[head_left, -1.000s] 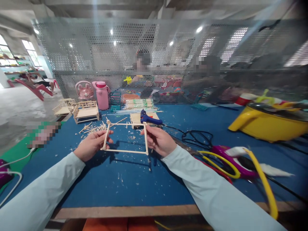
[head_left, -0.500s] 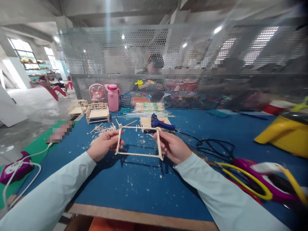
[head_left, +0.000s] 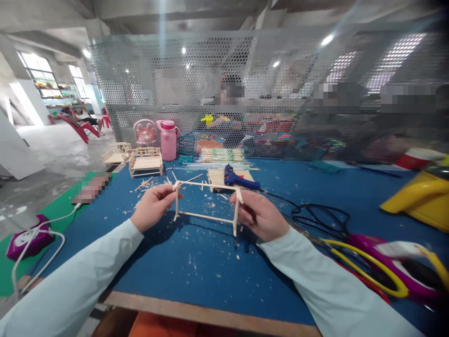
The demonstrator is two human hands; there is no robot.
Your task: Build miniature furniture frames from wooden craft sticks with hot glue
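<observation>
A small rectangular frame of thin wooden sticks (head_left: 206,216) is held up over the blue table, one side in each hand. My left hand (head_left: 151,206) pinches its left side near the upper corner. At the right side, my right hand (head_left: 261,213) grips the upper corner between thumb and fingers. Beyond the frame lies a blue glue gun (head_left: 240,179), resting on a flat wooden stick piece (head_left: 215,178). Loose sticks and scraps (head_left: 144,183) lie behind my left hand.
Two small stick-built furniture models (head_left: 146,164) stand at the back left, near a pink bottle (head_left: 169,142). A black cable (head_left: 312,213), yellow-handled scissors (head_left: 372,264) and a purple power strip (head_left: 368,248) lie right. A perforated metal screen (head_left: 196,89) stands behind; a person sits beyond it.
The stick frame has tilted, so its sides look shorter and more upright. Both hands still hold it. The whole view has shifted slightly.
</observation>
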